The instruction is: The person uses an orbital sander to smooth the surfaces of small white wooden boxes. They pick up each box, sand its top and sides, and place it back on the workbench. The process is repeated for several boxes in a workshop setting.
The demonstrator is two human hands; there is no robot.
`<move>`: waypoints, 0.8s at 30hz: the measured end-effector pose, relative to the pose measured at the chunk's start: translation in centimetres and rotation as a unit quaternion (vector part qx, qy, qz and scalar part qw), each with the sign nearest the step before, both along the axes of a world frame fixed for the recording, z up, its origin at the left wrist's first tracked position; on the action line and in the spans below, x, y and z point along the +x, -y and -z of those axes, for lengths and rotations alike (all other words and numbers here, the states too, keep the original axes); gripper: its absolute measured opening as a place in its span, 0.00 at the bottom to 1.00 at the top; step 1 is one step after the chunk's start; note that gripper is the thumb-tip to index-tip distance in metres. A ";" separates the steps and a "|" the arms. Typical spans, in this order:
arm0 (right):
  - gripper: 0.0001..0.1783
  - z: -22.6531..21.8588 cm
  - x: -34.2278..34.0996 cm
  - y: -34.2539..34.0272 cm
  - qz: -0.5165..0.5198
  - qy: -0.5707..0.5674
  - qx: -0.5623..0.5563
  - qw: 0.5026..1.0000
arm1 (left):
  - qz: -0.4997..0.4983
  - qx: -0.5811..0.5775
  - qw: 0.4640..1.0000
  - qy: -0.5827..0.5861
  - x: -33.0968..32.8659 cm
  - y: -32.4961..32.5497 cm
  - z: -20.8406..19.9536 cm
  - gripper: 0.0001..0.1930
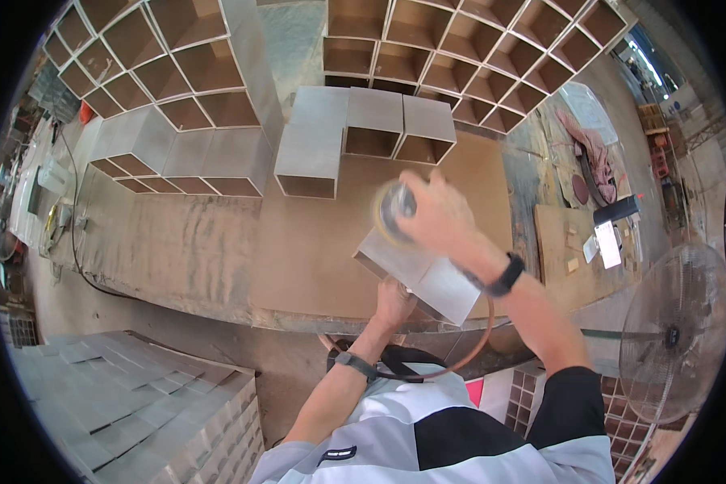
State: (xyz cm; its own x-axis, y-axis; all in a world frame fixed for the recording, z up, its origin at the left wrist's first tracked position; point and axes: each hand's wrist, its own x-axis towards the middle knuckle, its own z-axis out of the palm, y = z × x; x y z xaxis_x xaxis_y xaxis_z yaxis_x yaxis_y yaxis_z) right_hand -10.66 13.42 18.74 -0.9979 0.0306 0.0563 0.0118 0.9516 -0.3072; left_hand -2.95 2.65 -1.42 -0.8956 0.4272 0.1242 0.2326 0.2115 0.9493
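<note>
My right hand (444, 214) is closed over a round palm sander (394, 211), slightly smeared by motion. The sander is over the far left corner of a pale grey box (450, 289); whether its pad touches the box I cannot tell. This box stands at a slant near the table's front edge. Against its near left side my left hand (395, 302) is closed, the fingers partly hidden by the box. A brown-orange air hose (486, 327) curves down beside the box and across my front.
Grey open-fronted boxes (310, 149) stand just beyond on the brown board (298, 242). Tall stacks of similar boxes rise at the far left (206, 68) and far right (468, 40). A fan (673, 335) stands at right, and stacked grey panels (129, 395) fill the lower left.
</note>
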 end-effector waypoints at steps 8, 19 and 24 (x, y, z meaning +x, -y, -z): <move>0.26 0.1 3.4 1.5 -0.048 0.004 -0.021 0.999 | -0.108 0.134 0.985 0.033 0.0 -1.0 -1.9 0.18; 0.23 -0.1 2.1 -0.7 0.011 -0.020 -0.006 1.000 | -0.006 -0.025 0.997 -0.070 -0.3 0.2 0.9 0.16; 0.28 -0.3 10.4 -0.7 -0.083 -0.089 0.009 0.993 | -0.026 0.053 0.998 0.007 -0.4 0.0 0.7 0.15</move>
State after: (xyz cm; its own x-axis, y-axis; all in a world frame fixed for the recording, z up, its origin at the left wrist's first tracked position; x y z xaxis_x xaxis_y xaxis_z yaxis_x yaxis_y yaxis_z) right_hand -0.28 14.14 19.07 -0.9634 -0.1354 0.2315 -0.1979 0.9415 -0.2727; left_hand -3.35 2.66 -2.16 -0.9184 0.3652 0.1525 0.2094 0.1216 0.9702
